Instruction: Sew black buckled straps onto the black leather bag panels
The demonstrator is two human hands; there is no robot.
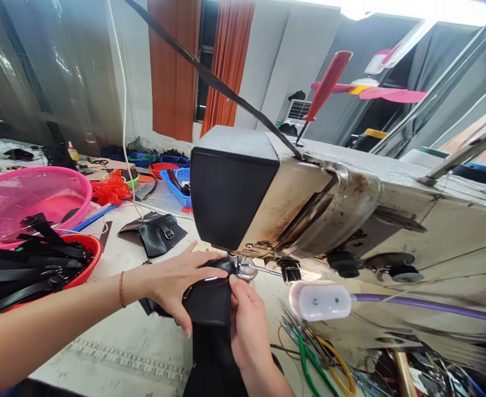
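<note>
A black leather piece lies under the sewing machine, with its far end at the presser foot. My left hand rests across the top of it, fingers spread and thumb apart. At its right edge, my right hand is closed, pinching the leather between thumb and fingers. Black material hangs from the near end toward my body. Beyond my left hand sits a black leather piece with a buckle, trailing a thin white thread. The needle is hard to make out behind my fingertips.
A red basin of black straps and a pink mesh basket stand at left. Green-handled scissors and other tools lie at lower right, below a small lamp. A ruler scale marks the near tabletop.
</note>
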